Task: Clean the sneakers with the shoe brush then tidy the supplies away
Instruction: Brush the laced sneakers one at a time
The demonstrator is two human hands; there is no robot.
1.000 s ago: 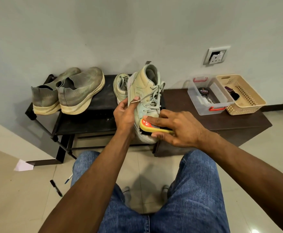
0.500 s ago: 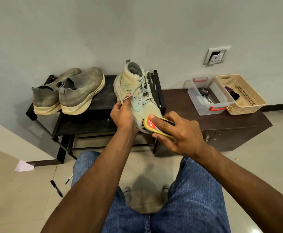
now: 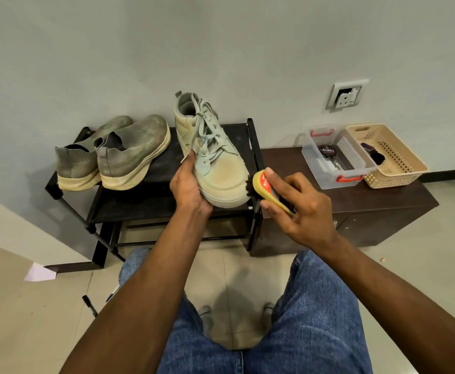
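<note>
My left hand (image 3: 188, 184) grips a pale laced high-top sneaker (image 3: 215, 157) by its left side, toe toward me, over the black shoe rack (image 3: 150, 209). My right hand (image 3: 299, 206) holds a yellow shoe brush (image 3: 264, 184) with a red label. Its dark bristles touch the right edge of the sneaker's toe. A pair of grey knit sneakers (image 3: 118, 152) stands on the rack's left half. The second pale sneaker is hidden behind the held one.
A dark brown low cabinet (image 3: 383, 206) stands right of the rack. On it sit a clear plastic box (image 3: 334, 157) with a black polish tin and a beige basket (image 3: 388, 155). A wall socket (image 3: 346, 94) is above. Pens and a paper scrap lie on the floor at left.
The sneaker has turned from lying on its side to upright with the toe toward me. The brush moved from the toe's front to its right edge.
</note>
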